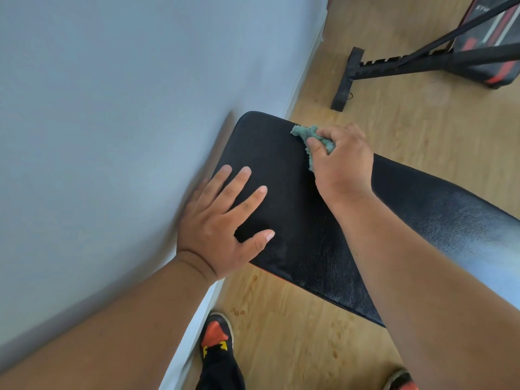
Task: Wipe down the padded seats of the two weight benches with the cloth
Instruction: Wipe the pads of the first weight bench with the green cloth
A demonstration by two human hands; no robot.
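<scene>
the green cloth [312, 142] sat bunched in the closed fingers of the right hand [342, 161], pressed on the black padded seat [298, 220] near its far end. nearer than that grip and to its left, the left hand [222, 223] lay flat on the seat, fingers spread, holding nothing. beyond the grip stood a second bench [475, 49] on the wooden floor [281, 333].

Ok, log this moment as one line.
right hand: wiping with cloth | left hand: flat on bench seat | second bench: untouched

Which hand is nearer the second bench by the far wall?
Right. The right hand, holding the cloth, is closer to the second bench; the left hand rests flat farther back.
</scene>
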